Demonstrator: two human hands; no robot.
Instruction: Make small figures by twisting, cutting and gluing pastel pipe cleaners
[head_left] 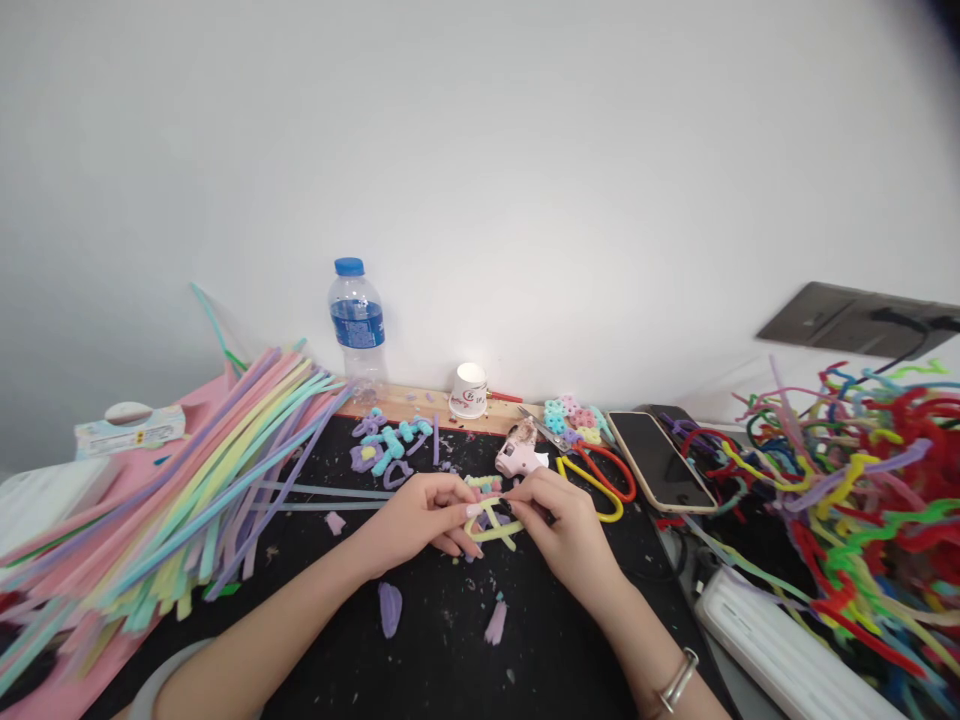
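Pinched shut btwn thumb & fingertips, L hand [435,515] has hold of one side of a pale yellow fuzzy strip [499,531] bent into an open shape; R hand [559,520] grips the other side the same way, thumb & index closed on it. The strip is up over the middle of the black mat [457,650], w/ both hands close together, & bits of pink & other pale fuzzy stuff show just behind it — partly hidden, can't tell if they're joined. Pink glue gun [517,457] lies just beyond R hand, & scissors [609,470] w/ red & yellow handles sit R of it, near some pastel flower shapes [581,415]. Phone [660,460] lies screen up further R, a big tangle of colored stems [862,500] past that, w/ a long white box [787,640] in front & a dark wall plate [840,318] above. Behind the hands: white paper cup [469,392] on a wood strip [420,403] by the wall, clear bottle [358,325] w/ blue cap standing to its L. Blue & purple fuzzy pieces [390,445] lie btwn bottle & L hand. Far L — large bundle of pastel stems [217,470], plus a tissue pack [131,432] beside it. Purple petal [390,610] & small pink tuft [496,622] lie on the mat nearer the person. Metal bracelet [679,680] on R wrist.
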